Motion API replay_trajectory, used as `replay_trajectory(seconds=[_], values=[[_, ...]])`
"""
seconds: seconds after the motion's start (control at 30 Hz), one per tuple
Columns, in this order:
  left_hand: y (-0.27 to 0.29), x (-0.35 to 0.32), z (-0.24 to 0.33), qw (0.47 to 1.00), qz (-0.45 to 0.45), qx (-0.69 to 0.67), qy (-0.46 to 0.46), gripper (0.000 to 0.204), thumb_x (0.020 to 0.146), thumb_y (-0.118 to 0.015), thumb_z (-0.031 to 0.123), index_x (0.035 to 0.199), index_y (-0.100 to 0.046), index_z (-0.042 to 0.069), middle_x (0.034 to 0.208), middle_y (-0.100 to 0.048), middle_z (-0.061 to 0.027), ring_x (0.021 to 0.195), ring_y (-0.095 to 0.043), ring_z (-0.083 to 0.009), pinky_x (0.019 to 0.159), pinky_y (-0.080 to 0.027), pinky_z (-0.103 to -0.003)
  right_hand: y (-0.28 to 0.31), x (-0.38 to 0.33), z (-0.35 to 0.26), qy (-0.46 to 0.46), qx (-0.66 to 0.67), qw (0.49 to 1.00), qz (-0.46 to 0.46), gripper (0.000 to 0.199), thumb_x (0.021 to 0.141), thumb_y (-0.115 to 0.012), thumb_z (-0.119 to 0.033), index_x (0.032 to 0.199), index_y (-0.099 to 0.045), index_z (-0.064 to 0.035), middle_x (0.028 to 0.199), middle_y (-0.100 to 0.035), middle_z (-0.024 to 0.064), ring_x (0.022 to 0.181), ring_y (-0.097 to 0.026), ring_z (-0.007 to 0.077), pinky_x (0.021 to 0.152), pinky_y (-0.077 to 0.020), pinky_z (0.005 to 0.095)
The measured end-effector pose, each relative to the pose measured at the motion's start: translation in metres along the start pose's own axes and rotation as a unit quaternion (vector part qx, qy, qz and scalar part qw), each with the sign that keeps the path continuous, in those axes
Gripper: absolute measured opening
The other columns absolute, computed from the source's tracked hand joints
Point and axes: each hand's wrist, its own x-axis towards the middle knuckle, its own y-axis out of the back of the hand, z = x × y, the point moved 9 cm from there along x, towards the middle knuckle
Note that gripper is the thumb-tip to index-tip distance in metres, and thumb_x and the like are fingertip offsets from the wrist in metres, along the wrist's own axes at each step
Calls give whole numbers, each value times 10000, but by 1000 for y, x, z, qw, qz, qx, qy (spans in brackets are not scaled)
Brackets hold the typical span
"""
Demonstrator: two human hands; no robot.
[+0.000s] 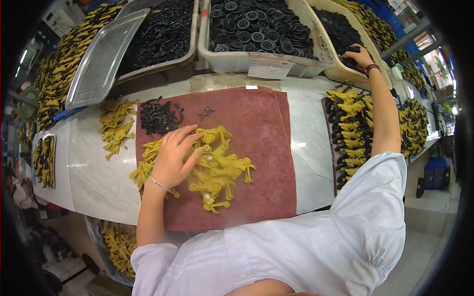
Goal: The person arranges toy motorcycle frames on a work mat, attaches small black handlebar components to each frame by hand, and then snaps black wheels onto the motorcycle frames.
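**Sorting yellow parts on a towel, one arm out to the bins**

The left hand (174, 157) lies flat, fingers spread and not closed on anything, pressing on a loose heap of yellow plastic parts (212, 170) in the middle of a dark red towel (266, 148). The nap of the cloth likely keeps the small, glossy, lever-shaped pieces from sliding on the smooth pale surface (94, 167). The right hand (359, 55) reaches far into a cream bin (345, 74) of small black pieces; whether its grip has closed on any cannot be told. A pile of spiky black parts (157, 116) sits at the towel's far left corner, close at hand. Black ribbed wheels (256, 27) fill a white tub behind.
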Motion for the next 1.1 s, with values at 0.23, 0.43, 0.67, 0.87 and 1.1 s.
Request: replay_trajectory(seconds=[0.23,0.43,0.67,0.87,1.1], values=[[-2,1,2,1000,8,-6,-3,328,870,-610,205,1145,-617,27,1239,-571,-162,1154,-530,-325,1001,-374,-424,-22,23,27,10,-76,997,-7,814,565,-847,-359,1240,-571,4,1171,-618,183,963,-621,238,823,-498,344],[-4,2,1,1000,11,6,-5,353,876,-606,215,1184,-608,43,1255,-567,-160,1174,-522,-327,1013,-361,-421,-18,33,37,16,-28,999,23,737,577,-810,-323,1205,-595,-2,1008,-668,156,711,-626,193,617,-510,313],[-12,3,3,997,2,73,-20,495,882,-584,361,1303,-561,103,1333,-528,-165,1263,-453,-351,1055,-314,-464,16,-36,-53,39,191,980,38,377,717,-775,-206,1032,-599,-95,783,-619,-2,662,-575,55,422,-306,205],[-5,4,13,996,37,66,-48,616,759,-676,502,1211,-604,89,1185,-569,-149,1135,-510,-333,1001,-348,-457,-46,-155,-217,278,185,934,-129,306,766,-754,-170,1038,-617,-141,894,-588,-54,685,-518,17,511,-383,178],[-3,1,17,996,50,50,-57,601,743,-682,514,1166,-628,89,1143,-585,-135,1108,-520,-322,977,-365,-444,-242,-270,-320,528,159,793,-260,404,645,-763,-149,1002,-607,-41,933,-637,56,875,-608,178,824,-498,318]])
